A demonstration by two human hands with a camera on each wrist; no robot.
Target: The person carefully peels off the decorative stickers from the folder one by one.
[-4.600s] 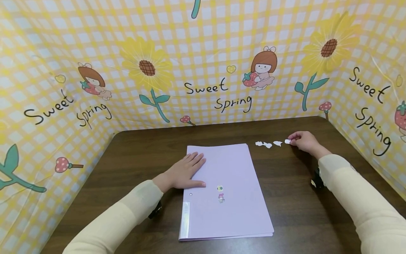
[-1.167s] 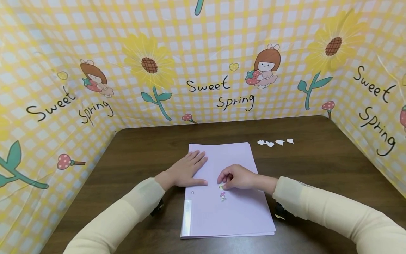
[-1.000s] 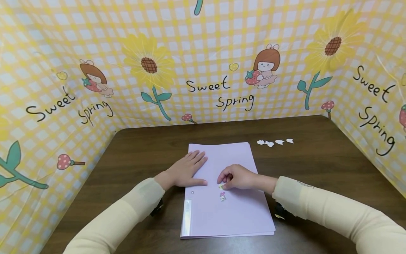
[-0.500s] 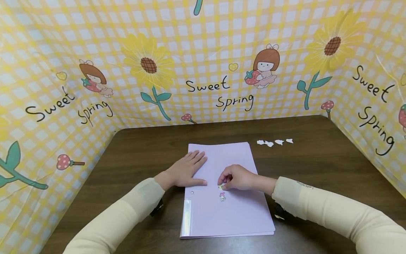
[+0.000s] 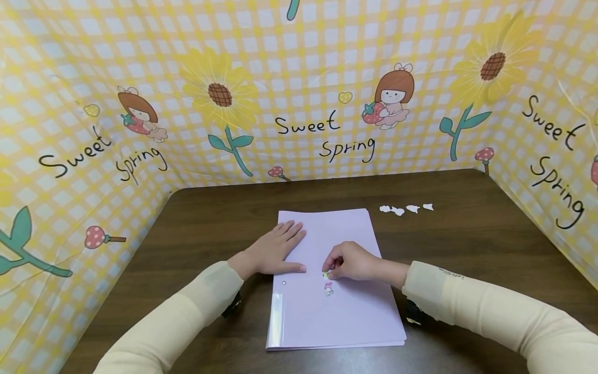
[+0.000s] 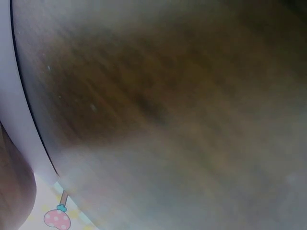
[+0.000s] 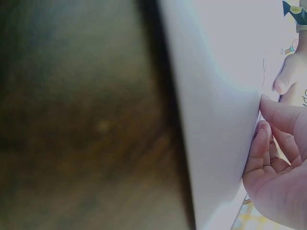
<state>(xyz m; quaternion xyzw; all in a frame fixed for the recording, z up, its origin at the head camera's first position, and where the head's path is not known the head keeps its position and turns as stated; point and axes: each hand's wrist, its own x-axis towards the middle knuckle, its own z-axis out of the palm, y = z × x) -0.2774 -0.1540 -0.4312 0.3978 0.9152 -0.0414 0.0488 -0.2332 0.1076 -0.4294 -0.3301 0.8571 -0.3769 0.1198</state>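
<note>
A lilac folder (image 5: 345, 317) lies on the dark wooden table, with a clear label pocket at its lower left. My left hand (image 5: 275, 251) rests flat on its left side, fingers spread and thumb out. Near the folder's middle, my right hand (image 5: 351, 261) has thumb and index fingertip together at a small yellow-green sticker (image 5: 325, 275), which the thumb partly covers. Just below sits a small sticker of a pink-hooded cartoon character (image 5: 329, 289). In the right wrist view the right hand (image 7: 280, 153) has its curled fingers against the folder's surface (image 7: 216, 120).
Several small white paper-like pieces (image 5: 412, 209) lie in a row on the table (image 5: 448, 249), beyond the folder's upper right corner. A yellow checked cloth (image 5: 299, 72) printed with flowers and girls walls the table at the back and both sides.
Since the oldest frame my right hand has left the white piece at the upper right and come to the yellow-green sticker. Over the last second both hands have stayed nearly still.
</note>
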